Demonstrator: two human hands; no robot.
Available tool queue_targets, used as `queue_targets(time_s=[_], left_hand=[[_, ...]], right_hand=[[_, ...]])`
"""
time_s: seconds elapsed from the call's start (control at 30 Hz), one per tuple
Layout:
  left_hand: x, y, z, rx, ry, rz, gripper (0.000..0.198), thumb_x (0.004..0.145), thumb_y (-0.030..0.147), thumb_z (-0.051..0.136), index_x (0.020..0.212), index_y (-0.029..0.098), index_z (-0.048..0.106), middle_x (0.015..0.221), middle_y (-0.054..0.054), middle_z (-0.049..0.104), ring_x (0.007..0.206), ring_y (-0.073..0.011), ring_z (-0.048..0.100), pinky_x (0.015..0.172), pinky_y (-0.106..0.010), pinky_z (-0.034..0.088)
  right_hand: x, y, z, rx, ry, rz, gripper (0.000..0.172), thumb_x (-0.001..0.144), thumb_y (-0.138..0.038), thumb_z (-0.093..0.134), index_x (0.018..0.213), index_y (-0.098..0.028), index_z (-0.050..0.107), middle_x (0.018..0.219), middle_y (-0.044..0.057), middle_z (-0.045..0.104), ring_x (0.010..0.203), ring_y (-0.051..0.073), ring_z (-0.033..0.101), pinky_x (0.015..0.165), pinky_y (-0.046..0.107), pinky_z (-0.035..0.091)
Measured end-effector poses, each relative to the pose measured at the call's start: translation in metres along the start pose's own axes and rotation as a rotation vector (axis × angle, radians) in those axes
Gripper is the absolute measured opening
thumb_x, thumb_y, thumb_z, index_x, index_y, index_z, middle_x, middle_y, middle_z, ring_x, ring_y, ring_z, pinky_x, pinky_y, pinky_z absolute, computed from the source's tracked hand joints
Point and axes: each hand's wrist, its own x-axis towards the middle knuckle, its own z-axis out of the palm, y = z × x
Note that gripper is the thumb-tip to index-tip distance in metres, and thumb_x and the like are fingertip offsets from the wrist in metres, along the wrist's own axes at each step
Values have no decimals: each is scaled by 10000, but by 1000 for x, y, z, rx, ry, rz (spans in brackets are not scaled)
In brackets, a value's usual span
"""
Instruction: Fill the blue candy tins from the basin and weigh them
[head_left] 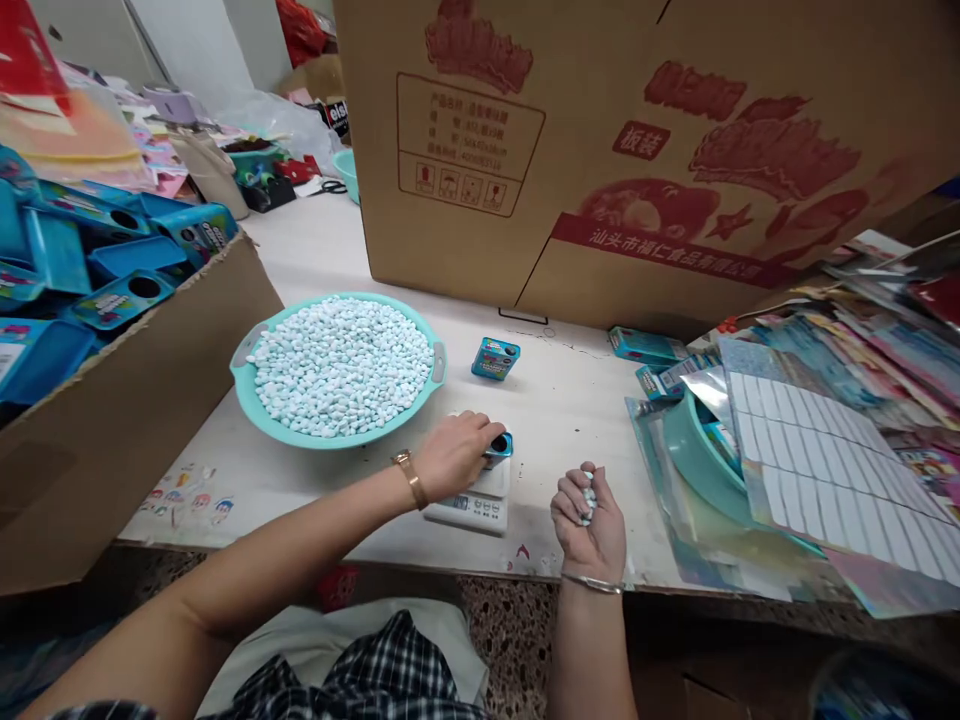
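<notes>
My left hand (pixel 452 458) has its fingers closed around a small blue candy box (pixel 501 446) with a dark round opening. That box is at the top of a white digital scale (pixel 484 512); my hand hides much of both. My right hand (pixel 596 532) is turned palm up to the right of the scale, fingers curled over several pale blue candies (pixel 589 498). A second blue candy box (pixel 495 358) stands apart on the table behind the scale. To the left, a turquoise basin (pixel 289 432) is heaped with the same pale candies.
An open carton (pixel 142 420) full of blue boxes stands at the left. A large printed carton (pixel 465 230) rises along the back. At the right, sticker sheets (pixel 825 470) lean over a turquoise tub (pixel 686 445). The table's front edge (pixel 525 572) runs near my wrists.
</notes>
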Motion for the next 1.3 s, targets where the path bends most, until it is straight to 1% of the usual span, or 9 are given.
queue_targets(time_s=[0.07, 0.17, 0.27, 0.37, 0.57, 0.8, 0.93, 1.07, 1.3], left_hand=[[-7, -1, -9, -53, 98, -8, 659, 802, 253, 671, 1395, 171, 395, 1289, -147, 567, 1194, -317, 526, 1000, -474, 461], [-37, -5, -36, -157, 426, -95, 914, 768, 387, 739, 1505, 248, 217, 1507, -112, 385, 1371, -327, 376, 1141, -504, 350], [-73, -8, -54, -293, 678, -300, 811, 777, 372, 736, 1472, 345, 319, 1426, -24, 488, 1313, -322, 456, 1108, -509, 419], [-103, -10, -46, -424, 733, -472, 674, 781, 360, 724, 1397, 366, 449, 1324, 10, 564, 1242, -343, 522, 1074, -558, 456], [-125, -9, -14, -422, 618, -562, 620, 784, 250, 726, 1359, 325, 508, 1294, -36, 594, 1185, -297, 579, 1007, -496, 521], [-110, -13, -10, -388, 517, -444, 626, 808, 232, 708, 1378, 323, 465, 1327, -38, 573, 1221, -257, 547, 1003, -416, 509], [-85, -11, -6, -299, 421, -316, 647, 812, 282, 710, 1397, 291, 433, 1351, -54, 555, 1256, -249, 511, 1090, -432, 434], [-44, -9, 6, -292, 322, -109, 700, 825, 326, 690, 1438, 248, 360, 1386, -91, 504, 1293, -247, 455, 1110, -432, 400], [9, -11, 26, -421, 238, -71, 491, 741, 295, 766, 1180, 191, 572, 1115, -77, 629, 1046, -247, 565, 919, -417, 486]], right_hand=[[2, -6, -4, 39, 32, 14, 175, 778, -211, 732, 844, -176, 573, 649, -76, 510, 411, 14, 371, 337, 131, 315], [7, -11, -11, 122, 78, 51, 159, 790, -181, 709, 852, -176, 563, 654, -70, 510, 435, 21, 395, 341, 125, 325], [13, -12, -19, 199, 121, 95, 154, 794, -145, 689, 863, -174, 554, 647, -65, 493, 470, 34, 431, 348, 121, 334], [21, -13, -23, 244, 170, 102, 152, 794, -131, 679, 861, -171, 549, 634, -63, 478, 489, 44, 451, 362, 125, 350], [35, -13, -20, 249, 199, 77, 90, 839, -143, 619, 848, -171, 535, 631, -59, 475, 457, 45, 415, 355, 132, 339], [38, -7, -11, 201, 193, 56, 62, 871, -184, 592, 849, -180, 534, 625, -64, 470, 446, 41, 407, 345, 126, 307], [37, -2, 9, 137, 184, 1, 96, 889, -236, 590, 826, -185, 537, 588, -82, 422, 413, 37, 362, 328, 134, 260], [38, 10, 49, 74, 131, -67, 131, 907, -289, 578, 826, -191, 541, 578, -90, 394, 408, 33, 334, 337, 139, 234], [38, 42, 105, -188, 56, -320, 197, 864, -372, 634, 820, -194, 562, 606, -78, 448, 485, 41, 409, 469, 171, 351]])
